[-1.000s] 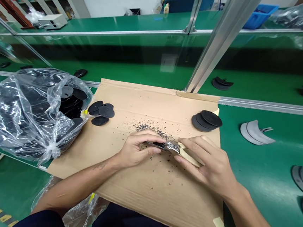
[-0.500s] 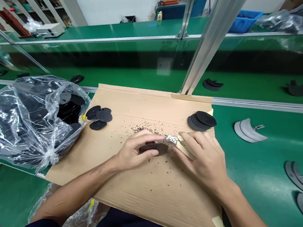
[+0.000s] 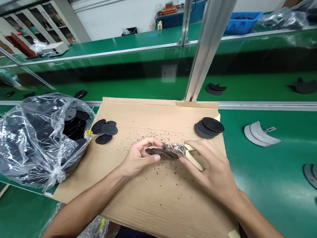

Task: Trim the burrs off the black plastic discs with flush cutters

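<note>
My left hand (image 3: 141,155) pinches a round black disc (image 3: 164,154) by its left side, tilted over the cardboard sheet (image 3: 143,198). Closed around the cream handles of small nippers (image 3: 192,157) is my right hand (image 3: 212,166); the metal jaws lie just beyond the disc's right end, and whether they touch it I cannot tell. Tiny black scraps (image 3: 167,137) are scattered on the cardboard around and under the disc. A few loose black discs (image 3: 106,130) lie at the back left, and a stack of black discs (image 3: 209,127) sits at the back right.
A clear plastic bag (image 3: 38,144) full of black discs bulges at the left. Metal frame posts (image 3: 205,40) rise behind the cardboard. Grey curved parts (image 3: 259,134) lie on the green bench (image 3: 269,176) to the right. A blue bin (image 3: 243,22) stands farther back.
The disc has been turned in my left hand, so its rim and edge now show more. The nippers have stayed close to its right end. The camera view has shifted slightly.
</note>
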`<state>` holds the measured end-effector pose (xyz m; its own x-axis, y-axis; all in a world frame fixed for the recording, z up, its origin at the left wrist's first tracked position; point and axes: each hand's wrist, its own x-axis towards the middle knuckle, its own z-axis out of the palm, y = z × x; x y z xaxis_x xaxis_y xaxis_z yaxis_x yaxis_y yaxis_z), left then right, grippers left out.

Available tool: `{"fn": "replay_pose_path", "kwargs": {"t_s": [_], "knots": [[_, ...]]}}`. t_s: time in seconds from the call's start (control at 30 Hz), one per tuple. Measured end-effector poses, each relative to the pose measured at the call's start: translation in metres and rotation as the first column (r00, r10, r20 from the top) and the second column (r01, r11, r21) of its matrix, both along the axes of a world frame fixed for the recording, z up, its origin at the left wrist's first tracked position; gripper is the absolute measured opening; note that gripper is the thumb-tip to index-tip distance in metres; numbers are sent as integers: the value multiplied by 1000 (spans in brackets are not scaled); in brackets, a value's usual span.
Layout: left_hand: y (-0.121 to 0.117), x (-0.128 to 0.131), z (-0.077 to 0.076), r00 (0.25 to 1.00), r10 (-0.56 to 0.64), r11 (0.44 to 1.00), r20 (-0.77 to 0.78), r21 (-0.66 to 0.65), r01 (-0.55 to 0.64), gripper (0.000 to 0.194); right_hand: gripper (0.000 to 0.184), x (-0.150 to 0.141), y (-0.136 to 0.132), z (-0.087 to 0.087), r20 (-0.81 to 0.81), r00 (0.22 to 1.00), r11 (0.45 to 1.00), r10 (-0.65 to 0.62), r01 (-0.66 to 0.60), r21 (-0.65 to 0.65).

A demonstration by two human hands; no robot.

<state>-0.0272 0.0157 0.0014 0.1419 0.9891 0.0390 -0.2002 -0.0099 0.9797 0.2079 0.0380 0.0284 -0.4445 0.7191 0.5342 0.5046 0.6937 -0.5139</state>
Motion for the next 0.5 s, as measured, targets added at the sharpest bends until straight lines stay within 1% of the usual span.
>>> {"fn": "replay_pose_path", "kwargs": {"t_s": [0.07,0.17,0.33,0.43,0.5], "knots": [[0,2,-1,998,-43,999,36,16,43,26,29,-2,-3,2,-26,997,998,68,-68,1],[0,4,0,986,-126,992,111,45,122,28,30,-2,-4,3,-6,991,991,130,-130,44],[-1,3,5,960,-201,980,194,41,197,35,32,5,3,4,45,990,986,137,-141,85],[-1,2,8,944,-255,967,211,57,249,31,28,6,4,3,91,985,981,145,-155,118],[-2,0,9,942,-269,963,200,61,262,29,26,4,3,2,122,981,977,149,-165,134]]}}
